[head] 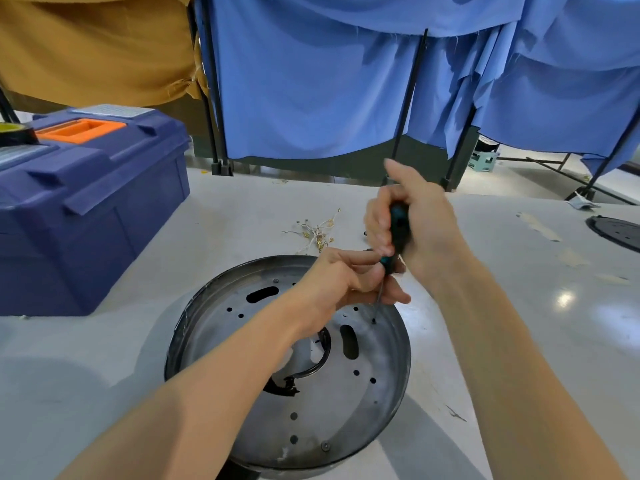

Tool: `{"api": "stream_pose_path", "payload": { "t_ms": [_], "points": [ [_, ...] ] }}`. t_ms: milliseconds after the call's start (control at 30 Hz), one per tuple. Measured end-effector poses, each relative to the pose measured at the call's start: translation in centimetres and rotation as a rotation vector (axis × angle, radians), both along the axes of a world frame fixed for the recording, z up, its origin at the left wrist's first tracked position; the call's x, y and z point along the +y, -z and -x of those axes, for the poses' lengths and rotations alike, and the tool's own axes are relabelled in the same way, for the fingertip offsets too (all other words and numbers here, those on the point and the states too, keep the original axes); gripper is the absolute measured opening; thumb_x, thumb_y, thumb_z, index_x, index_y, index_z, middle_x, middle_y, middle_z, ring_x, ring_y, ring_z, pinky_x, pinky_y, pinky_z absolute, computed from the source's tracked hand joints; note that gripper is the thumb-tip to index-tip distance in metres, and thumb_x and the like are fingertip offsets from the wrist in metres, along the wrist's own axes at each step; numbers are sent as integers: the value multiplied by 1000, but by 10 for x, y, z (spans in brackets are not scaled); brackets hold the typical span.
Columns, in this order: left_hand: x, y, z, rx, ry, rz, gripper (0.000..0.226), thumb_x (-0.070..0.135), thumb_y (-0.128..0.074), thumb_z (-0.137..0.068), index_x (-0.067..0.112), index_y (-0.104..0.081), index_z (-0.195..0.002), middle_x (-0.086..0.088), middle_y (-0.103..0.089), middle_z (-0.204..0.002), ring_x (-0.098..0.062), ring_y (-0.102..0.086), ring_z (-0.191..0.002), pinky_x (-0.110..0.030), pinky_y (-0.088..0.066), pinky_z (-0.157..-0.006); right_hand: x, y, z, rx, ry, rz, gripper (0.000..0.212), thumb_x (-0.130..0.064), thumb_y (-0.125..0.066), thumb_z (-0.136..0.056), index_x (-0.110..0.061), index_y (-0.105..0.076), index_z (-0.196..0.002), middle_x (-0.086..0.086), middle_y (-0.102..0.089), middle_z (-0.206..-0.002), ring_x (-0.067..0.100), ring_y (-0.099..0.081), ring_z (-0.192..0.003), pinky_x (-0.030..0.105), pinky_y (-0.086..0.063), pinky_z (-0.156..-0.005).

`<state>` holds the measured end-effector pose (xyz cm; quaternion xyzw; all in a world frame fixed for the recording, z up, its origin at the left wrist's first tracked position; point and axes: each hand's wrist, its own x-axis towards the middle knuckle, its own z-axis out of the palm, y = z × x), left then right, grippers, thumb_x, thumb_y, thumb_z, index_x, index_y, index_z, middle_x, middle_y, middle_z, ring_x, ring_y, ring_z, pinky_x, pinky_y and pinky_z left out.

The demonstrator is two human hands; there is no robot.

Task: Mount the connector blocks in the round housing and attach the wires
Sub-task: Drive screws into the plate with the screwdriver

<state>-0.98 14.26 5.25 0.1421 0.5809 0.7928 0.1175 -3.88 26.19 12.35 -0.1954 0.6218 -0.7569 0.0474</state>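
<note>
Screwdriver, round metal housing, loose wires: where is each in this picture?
screwdriver (399, 227): head view, on its dark handle.
round housing (329, 410): head view, on its bare floor.
wires (317, 233): head view, middle of the bundle.

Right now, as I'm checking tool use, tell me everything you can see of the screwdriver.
The screwdriver has a black-and-teal handle and a thin metal shaft. It stands near upright, tip down at a small hole in the round housing. The right hand grips its handle; the left hand holds the shaft.
</note>
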Motion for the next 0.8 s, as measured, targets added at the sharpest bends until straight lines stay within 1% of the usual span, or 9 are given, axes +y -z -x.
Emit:
{"api": "stream_pose_path", "payload": {
  "t_ms": [67,167,233,333,467,533,633,700,800],
  "points": [
    [-3,-1,-2,-11,72,-13,26,-4,-50,-93,6,-74,-89,-16,-72,-80,-35,-70,-90,-32,-56,-80,10,-13,7,-62,-336,-92,68,-37,-41,-99,-6,-42,-39,11,-38,-36,23,-34,-30,24,-32,-39],
    [-6,1,-3,-4,120,-3,21,0,-54,-92,6,-74,-95,-17,-73,-86,-36,-69,-96,-33,-55,-85,6,-13,10,-88,-506,-49,68,-26,-40,-102,-12,-34,-35,2,-26,-29,15,-20,-21,15,-14,-31],
    [-10,2,-2,3,77,1,21,-1,-57,-90,5,-75,-98,-21,-73,-92,-37,-69,-97,-34,-55,-85,-2,-8,7,-77,-380,-29,67,-24,-40,-103,-14,-34,-37,0,-24,-29,12,-15,-23,13,-9,-35],
    [-9,0,0,30,-7,-45,22,-6,-60,-87,1,-72,-105,-23,-72,-98,-37,-70,-93,-36,-57,-84,-10,-5,5,-17,35,40,62,-18,-36,-102,-10,-32,-41,1,-23,-32,13,-16,-26,13,-14,-38],
    [2,-2,-1,83,-68,42,19,-6,-62,-86,6,-76,-91,-10,-74,-83,-21,-72,-74,-24,-57,-71,-27,6,0,152,545,53,55,-15,-30,-101,-2,-31,-47,6,-30,-38,15,-26,-29,15,-21,-37],
    [0,-1,1,71,-70,52,13,-7,-58,-88,-7,-71,-92,-13,-72,-81,-24,-71,-74,-26,-57,-73,-23,7,2,106,420,111,59,-18,-35,-100,-9,-35,-42,5,-34,-35,17,-27,-28,17,-23,-35],
    [-4,-3,-1,65,-23,59,16,-3,-55,-92,-2,-71,-93,-15,-72,-81,-30,-71,-81,-30,-57,-81,0,-5,13,-127,-267,-12,70,-44,-40,-102,-11,-40,-40,6,-34,-34,19,-29,-27,20,-27,-33],
    [-2,-4,-4,71,37,51,17,1,-56,-91,5,-73,-95,-14,-73,-82,-30,-71,-84,-28,-55,-81,11,-8,17,-115,-535,-92,71,-44,-41,-101,-11,-37,-38,5,-30,-31,18,-24,-22,19,-20,-30],
    [-3,-2,-4,42,53,28,19,2,-56,-92,7,-73,-98,-15,-74,-86,-29,-72,-89,-28,-56,-82,5,-4,14,-91,-422,-62,66,-29,-43,-102,-14,-35,-37,0,-24,-29,12,-16,-23,13,-12,-32]
  ]
}}
